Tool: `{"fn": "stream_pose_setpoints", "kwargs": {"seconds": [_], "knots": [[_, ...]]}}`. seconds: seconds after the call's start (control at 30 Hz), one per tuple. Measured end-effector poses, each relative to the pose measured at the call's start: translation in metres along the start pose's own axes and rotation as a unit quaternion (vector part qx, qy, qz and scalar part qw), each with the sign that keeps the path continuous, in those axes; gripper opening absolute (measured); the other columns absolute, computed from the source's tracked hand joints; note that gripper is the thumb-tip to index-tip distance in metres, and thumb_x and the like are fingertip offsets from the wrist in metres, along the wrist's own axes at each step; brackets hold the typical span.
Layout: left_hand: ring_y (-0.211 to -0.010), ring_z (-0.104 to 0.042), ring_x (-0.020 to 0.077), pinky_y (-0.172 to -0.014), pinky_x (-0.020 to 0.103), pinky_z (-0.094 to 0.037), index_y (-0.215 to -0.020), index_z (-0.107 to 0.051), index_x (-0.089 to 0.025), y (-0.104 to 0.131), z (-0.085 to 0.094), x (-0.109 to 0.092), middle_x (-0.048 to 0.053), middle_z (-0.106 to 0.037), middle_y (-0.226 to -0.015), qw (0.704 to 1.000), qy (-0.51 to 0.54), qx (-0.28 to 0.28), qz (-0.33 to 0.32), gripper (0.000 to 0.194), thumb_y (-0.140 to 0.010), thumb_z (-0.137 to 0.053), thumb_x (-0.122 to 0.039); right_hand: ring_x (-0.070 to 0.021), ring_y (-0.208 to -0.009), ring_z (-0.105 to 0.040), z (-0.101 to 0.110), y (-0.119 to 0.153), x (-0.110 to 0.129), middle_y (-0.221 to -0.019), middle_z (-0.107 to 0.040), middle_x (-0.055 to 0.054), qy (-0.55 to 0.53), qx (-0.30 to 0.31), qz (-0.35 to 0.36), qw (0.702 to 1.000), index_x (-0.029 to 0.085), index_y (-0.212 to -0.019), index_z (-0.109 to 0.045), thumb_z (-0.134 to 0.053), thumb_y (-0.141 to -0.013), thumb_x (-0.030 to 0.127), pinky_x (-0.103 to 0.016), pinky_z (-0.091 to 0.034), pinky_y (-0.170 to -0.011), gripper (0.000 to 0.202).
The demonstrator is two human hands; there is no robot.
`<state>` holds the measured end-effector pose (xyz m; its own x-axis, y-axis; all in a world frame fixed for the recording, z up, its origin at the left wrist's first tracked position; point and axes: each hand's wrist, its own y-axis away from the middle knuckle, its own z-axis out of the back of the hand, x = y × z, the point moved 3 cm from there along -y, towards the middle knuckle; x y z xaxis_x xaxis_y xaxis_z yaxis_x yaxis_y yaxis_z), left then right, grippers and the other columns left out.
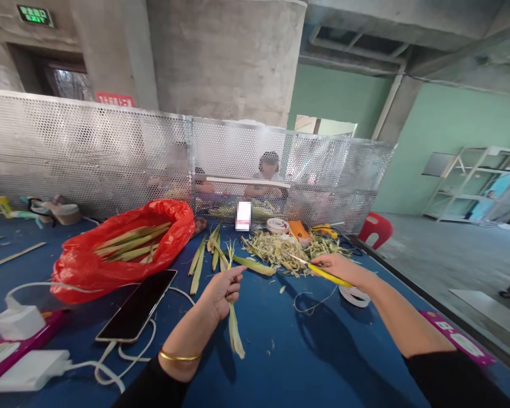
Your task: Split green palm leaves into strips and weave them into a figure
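Near the middle of the blue table, my left hand (224, 293) is closed around a pale green husk strip (234, 334), whose frayed top sticks up above the fingers and whose wide end hangs below. To the right, my right hand (342, 268) grips yellow-handled scissors (329, 275), with the blades pointing left over a pile of cut husk pieces (267, 249). A single husk leaf (257, 266) lies between the hands. More long husk strips (199, 265) rest beyond my left hand.
A red plastic bag (85, 275) holding husks, a black phone (138, 306) with white cables and white chargers (34, 371) occupy the left. Tape rolls (355, 296) lie at the right. A perforated metal screen (131, 153) stands behind, with people beyond it.
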<state>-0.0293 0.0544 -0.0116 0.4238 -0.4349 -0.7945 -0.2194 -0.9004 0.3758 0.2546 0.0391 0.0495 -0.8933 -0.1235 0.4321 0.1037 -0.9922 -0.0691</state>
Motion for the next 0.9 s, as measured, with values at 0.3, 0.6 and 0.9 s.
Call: {"fn": "stream_pose_setpoints", "kwargs": {"seconds": [0.3, 0.6, 0.9], "knots": [[-0.032, -0.019, -0.0023, -0.033, 0.013, -0.007, -0.067, -0.047, -0.015, -0.002, -0.004, 0.003, -0.009, -0.038, -0.052, 1.0, 0.005, -0.001, 0.02, 0.019, -0.079, -0.062, -0.013, -0.019, -0.066, -0.063, -0.006, 0.004, -0.02, -0.074, -0.072, -0.004, -0.035, 0.189, -0.02, 0.981, 0.019, -0.092, -0.076, -0.067, -0.067, 0.036, -0.025, -0.044, -0.059, 0.031], [-0.033, -0.02, -0.0022, -0.032, 0.013, -0.008, -0.073, -0.054, -0.012, 0.0, -0.008, 0.005, -0.009, -0.036, -0.053, 0.999, 0.007, -0.005, 0.031, 0.01, -0.08, -0.062, -0.013, -0.0197, -0.067, -0.064, -0.012, 0.0, -0.026, -0.078, -0.073, -0.004, 0.01, 0.117, -0.032, 0.993, 0.021, -0.1, -0.073, -0.064, -0.071, 0.037, -0.026, -0.042, -0.06, 0.034], [-0.035, -0.026, 0.0015, -0.03, 0.013, -0.014, -0.088, -0.057, -0.011, 0.01, -0.019, 0.007, -0.004, -0.043, -0.057, 0.996, 0.031, 0.059, 0.056, 0.035, -0.091, -0.044, -0.043, -0.0175, -0.082, -0.065, -0.039, -0.02, -0.023, -0.095, -0.072, -0.003, 0.004, -0.025, -0.056, 0.998, 0.022, -0.117, -0.062, -0.048, -0.087, 0.036, -0.024, -0.043, -0.068, 0.036]]}}
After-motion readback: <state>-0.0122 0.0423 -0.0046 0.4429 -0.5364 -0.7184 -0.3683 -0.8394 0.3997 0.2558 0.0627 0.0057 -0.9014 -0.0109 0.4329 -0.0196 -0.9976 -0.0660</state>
